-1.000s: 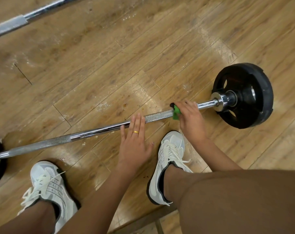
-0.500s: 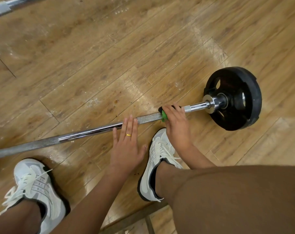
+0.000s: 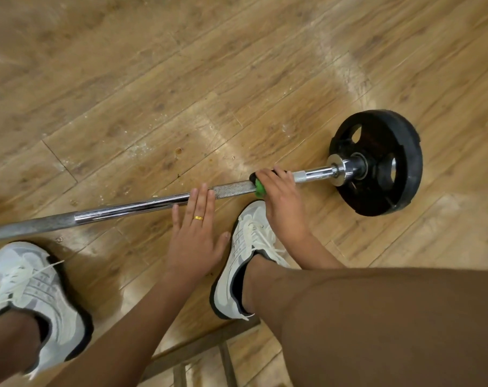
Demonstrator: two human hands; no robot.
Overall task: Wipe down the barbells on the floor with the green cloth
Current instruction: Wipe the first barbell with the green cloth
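Observation:
A chrome barbell (image 3: 125, 209) lies on the wooden floor, running from the left edge to a black weight plate (image 3: 377, 163) at the right. My right hand (image 3: 279, 196) is wrapped around the bar near the plate, gripping the green cloth (image 3: 259, 189) against the knurled section; only a small fold of the cloth shows. My left hand (image 3: 198, 236) lies flat with its fingers apart, fingertips resting on the bar just left of the right hand. It wears a gold ring and holds nothing.
My two white sneakers stand close to the bar, one at the left (image 3: 33, 289), one between my hands (image 3: 245, 255). My right thigh in brown fabric fills the lower right. A wooden frame (image 3: 203, 347) shows at the bottom edge.
The view has shifted, so the second bar at the top left is out of frame. Both hands keep their places on the bar, the right still gripping the cloth near the plate.

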